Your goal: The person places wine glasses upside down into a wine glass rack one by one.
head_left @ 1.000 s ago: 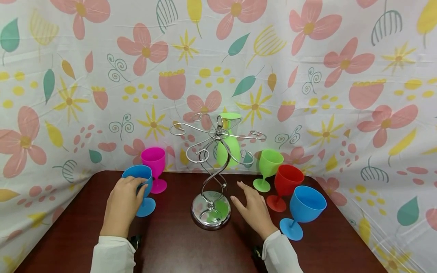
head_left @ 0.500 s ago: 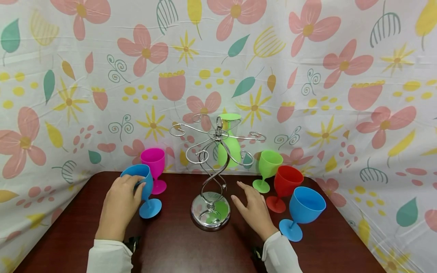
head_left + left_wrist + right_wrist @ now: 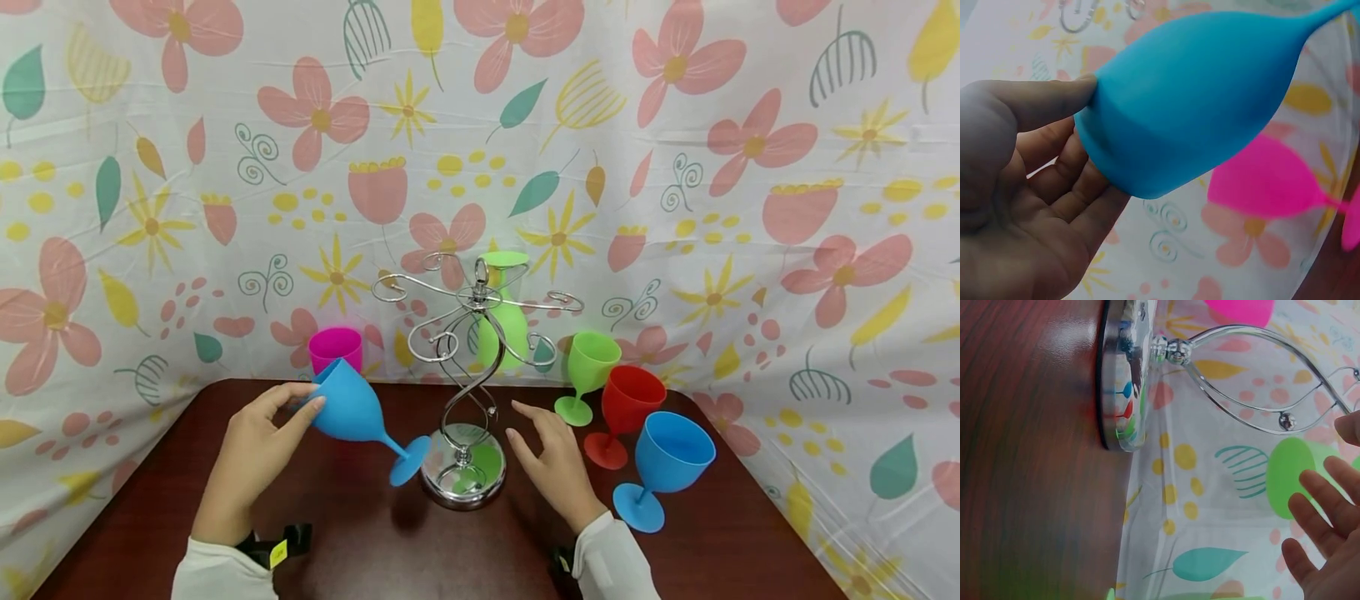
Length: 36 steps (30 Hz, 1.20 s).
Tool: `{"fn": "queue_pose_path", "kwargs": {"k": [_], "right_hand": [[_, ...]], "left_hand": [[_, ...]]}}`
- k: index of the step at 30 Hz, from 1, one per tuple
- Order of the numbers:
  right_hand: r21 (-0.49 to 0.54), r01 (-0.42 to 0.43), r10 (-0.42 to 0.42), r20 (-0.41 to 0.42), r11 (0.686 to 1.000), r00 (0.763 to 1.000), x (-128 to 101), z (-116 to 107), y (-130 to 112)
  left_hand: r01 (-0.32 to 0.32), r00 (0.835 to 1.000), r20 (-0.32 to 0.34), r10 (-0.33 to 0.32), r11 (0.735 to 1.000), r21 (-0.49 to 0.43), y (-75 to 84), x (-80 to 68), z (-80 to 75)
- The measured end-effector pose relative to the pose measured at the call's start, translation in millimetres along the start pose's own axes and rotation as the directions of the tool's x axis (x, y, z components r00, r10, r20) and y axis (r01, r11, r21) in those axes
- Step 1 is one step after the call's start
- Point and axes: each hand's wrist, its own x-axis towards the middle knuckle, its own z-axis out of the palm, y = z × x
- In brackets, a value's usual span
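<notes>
My left hand (image 3: 258, 442) grips the bowl of a blue goblet (image 3: 358, 414) that is lifted off the table and tilted, its foot pointing down to the right toward the chrome rack's base (image 3: 463, 473). In the left wrist view the thumb and fingers (image 3: 1054, 187) wrap the blue goblet's rim end (image 3: 1191, 94). My right hand (image 3: 551, 462) hovers open just right of the chrome goblet rack (image 3: 468, 333), fingers spread and holding nothing; the right wrist view shows those fingers (image 3: 1322, 512) near the rack's stem (image 3: 1241, 381). A green goblet (image 3: 504, 321) hangs upside down on the rack's far side.
A pink goblet (image 3: 335, 348) stands behind the left hand. Right of the rack stand a green goblet (image 3: 588, 371), a red goblet (image 3: 628, 408) and a second blue goblet (image 3: 663, 467). The dark wooden table (image 3: 375, 550) is backed by a floral cloth (image 3: 675, 167).
My left hand has lifted the blue goblet off the table and tipped it over to the right, foot toward the rack's base. The right hand has barely moved.
</notes>
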Motion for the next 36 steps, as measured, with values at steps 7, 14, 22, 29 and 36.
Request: {"fn": "queue_pose_path", "kwargs": {"k": [7,14,22,29,36], "right_hand": [[0.029,0.041,-0.041,0.004,0.999,0.999,-3.0,5.6,-5.6],[0.034,0.089,-0.090,0.016,0.995,0.996,-5.6,14.6,-11.8],[0.243,0.092,-0.105,0.043,0.966,0.993,-9.0,19.3,-30.2],[0.498,-0.015,-0.040,0.099,0.867,0.994,-11.5,19.6,-48.6],[0.608,0.069,-0.114,0.035,0.791,0.993,-12.6,20.8,-55.4]], "left_hand": [[0.141,0.982,0.162,-0.101,0.954,-0.265,-2.9,1.1,5.9],[0.223,0.955,0.288,-0.066,0.803,-0.553,-13.6,4.0,23.2],[0.335,0.912,0.409,-0.018,0.607,-0.721,-16.6,6.5,45.9],[0.417,0.866,0.500,-0.004,0.556,-0.719,-16.0,3.5,66.1],[0.460,0.834,0.551,0.024,0.520,-0.720,-17.5,-0.4,79.8]]}}
